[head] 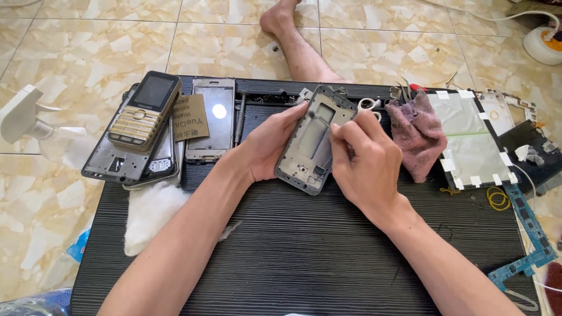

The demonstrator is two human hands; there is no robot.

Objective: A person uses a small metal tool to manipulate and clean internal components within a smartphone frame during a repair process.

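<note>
I see the phone frame (315, 140) tilted up over the middle of the black desk (304, 251), its long axis running from near-left to far-right. My left hand (268, 142) grips its left edge. My right hand (364, 161) sits on its right side, touching it, fingers pinched on something small against the frame's inner face; what, I cannot tell.

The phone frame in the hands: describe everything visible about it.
The phone frame is a grey, stripped middle chassis, apparently metal and plastic, with rounded corners, a large rectangular recess and small cutouts near its lower end. It is held tilted above the dark ribbed table, inner side towards the camera. The left hand grips its left edge; the right hand pinches at its right edge, fingertips together. No screen or board is fitted.
</note>
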